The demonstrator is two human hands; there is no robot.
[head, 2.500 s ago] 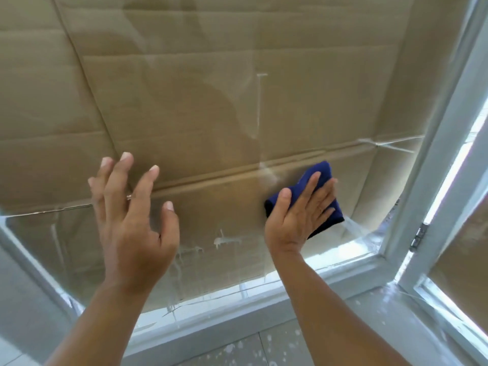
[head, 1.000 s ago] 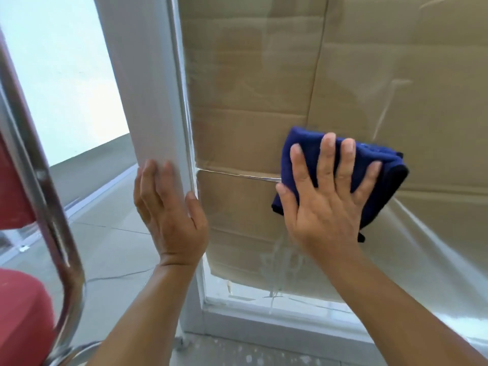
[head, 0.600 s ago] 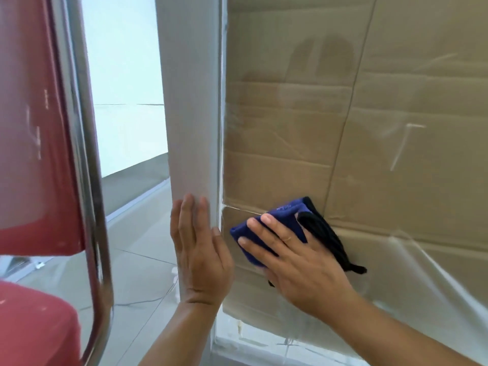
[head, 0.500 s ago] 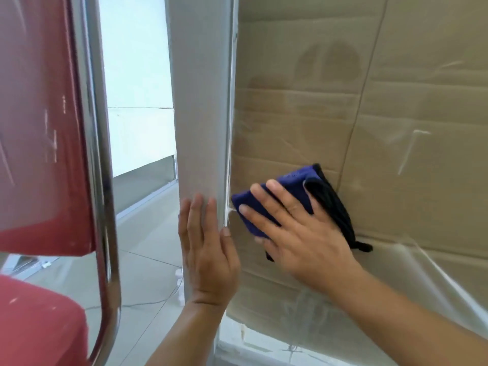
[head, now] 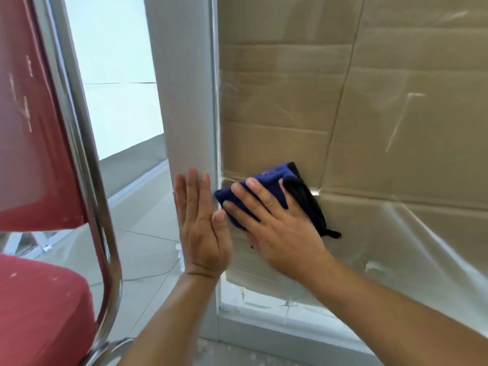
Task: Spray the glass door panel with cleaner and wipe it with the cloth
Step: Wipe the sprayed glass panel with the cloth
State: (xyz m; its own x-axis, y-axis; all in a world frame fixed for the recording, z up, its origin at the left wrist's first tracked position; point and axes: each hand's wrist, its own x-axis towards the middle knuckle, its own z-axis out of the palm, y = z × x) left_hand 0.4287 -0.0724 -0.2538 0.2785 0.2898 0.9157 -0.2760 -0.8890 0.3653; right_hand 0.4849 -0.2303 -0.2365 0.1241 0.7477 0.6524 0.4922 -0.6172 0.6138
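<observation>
Pressing the folded blue cloth [head: 266, 192] flat against the glass door panel [head: 396, 233], your right hand [head: 277, 228] lies spread over it, fingers [head: 247, 192] straight and splayed rather than curled, at the panel's left edge low on the door. Your left hand [head: 202, 228] rests flat on the white door frame [head: 184, 101], fingers together and straight, holding nothing, its thumb just beside the cloth's corner. Brown cardboard [head: 290, 88] shows behind the glass, with pale streaks and smears across the pane and drips near the bottom rail, so the wiping looks only partly finished. A red chair [head: 31, 299] with a chrome tube stands close on your left. No spray bottle is in the head view. The risks from here, as I judge them: a black fold of the cloth trails loose at the right, and it may drag and leave fresh streaks if you sweep that way; the cloth may slide out from under your open palm, since nothing pinches it; and pushing hard may swing the door if your left hand lets go of the frame.
</observation>
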